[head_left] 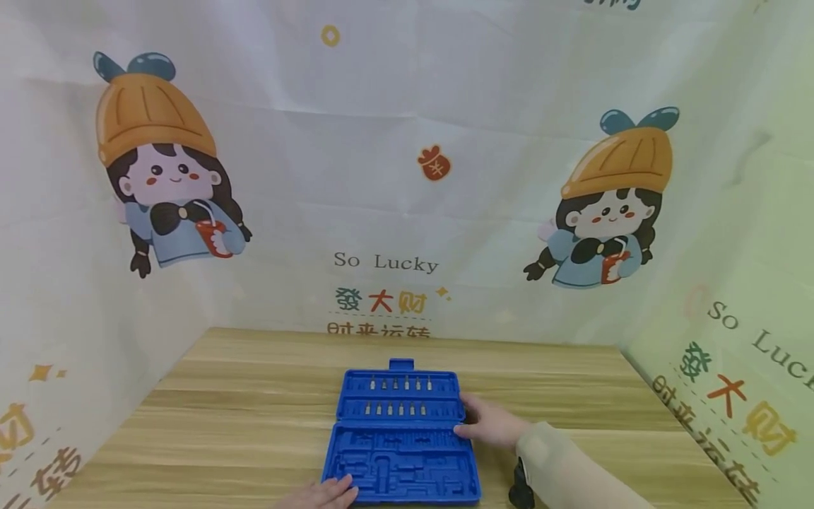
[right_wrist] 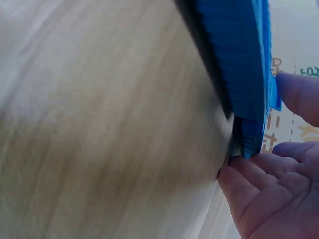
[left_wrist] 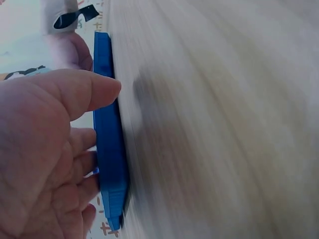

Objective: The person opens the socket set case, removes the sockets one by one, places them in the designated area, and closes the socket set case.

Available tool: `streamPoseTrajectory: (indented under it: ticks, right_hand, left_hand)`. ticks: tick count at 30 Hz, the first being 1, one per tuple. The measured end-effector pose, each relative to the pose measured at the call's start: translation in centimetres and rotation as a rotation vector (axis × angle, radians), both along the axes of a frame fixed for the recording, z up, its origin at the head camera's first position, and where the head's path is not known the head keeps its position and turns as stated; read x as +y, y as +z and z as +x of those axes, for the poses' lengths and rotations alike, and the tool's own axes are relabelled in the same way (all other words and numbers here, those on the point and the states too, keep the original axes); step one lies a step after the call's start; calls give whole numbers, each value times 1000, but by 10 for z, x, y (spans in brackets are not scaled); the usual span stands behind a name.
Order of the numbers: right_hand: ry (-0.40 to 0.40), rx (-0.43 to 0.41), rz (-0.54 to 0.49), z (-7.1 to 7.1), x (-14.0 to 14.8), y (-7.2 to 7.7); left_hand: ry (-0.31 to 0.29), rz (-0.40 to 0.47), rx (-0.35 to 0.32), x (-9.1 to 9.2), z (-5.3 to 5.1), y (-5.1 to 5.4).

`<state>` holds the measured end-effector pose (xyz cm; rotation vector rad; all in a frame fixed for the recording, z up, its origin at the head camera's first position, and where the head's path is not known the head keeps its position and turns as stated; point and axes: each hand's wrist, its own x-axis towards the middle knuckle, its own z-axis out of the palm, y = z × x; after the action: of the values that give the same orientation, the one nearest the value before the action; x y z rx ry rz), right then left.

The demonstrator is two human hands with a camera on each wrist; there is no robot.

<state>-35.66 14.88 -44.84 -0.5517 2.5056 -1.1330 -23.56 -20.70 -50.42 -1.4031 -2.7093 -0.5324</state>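
A blue plastic screwdriver bit case [head_left: 402, 466] lies unfolded on the wooden table. Two rows of small metal bits stand in its far half; moulded recesses fill the near half. At the near left corner my left hand [head_left: 324, 493] touches the case with extended fingers. In the left wrist view, the thumb of the left hand [left_wrist: 45, 144] lies by the side of the blue case [left_wrist: 110, 144]. My right hand [head_left: 492, 422] grips the right edge near the hinge. In the right wrist view, fingers of that hand [right_wrist: 279, 184] reach the lower edge of the case [right_wrist: 239, 59], thumb above.
The wood-grain table [head_left: 254, 389] extends around the case on both sides. A pale printed cloth [head_left: 356, 177] with cartoon figures hangs behind and along the sides. A black device [head_left: 521, 488] is strapped at the right wrist, below a light sleeve [head_left: 566, 466].
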Motion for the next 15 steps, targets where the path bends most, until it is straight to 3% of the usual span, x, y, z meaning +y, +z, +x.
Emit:
streamPoseTrajectory:
  ticks: [2,7,15]
  right_hand:
    - [25,30,54,1,-1,-1]
    - [61,65,158,0,0,-4]
    - [78,45,178,3,1,-3]
  left_hand:
    - [1,-21,-19,-1,-3,5]
    - [-23,-171,-49,2,-13,18]
    - [-68,-256,-54,7,-21,25]
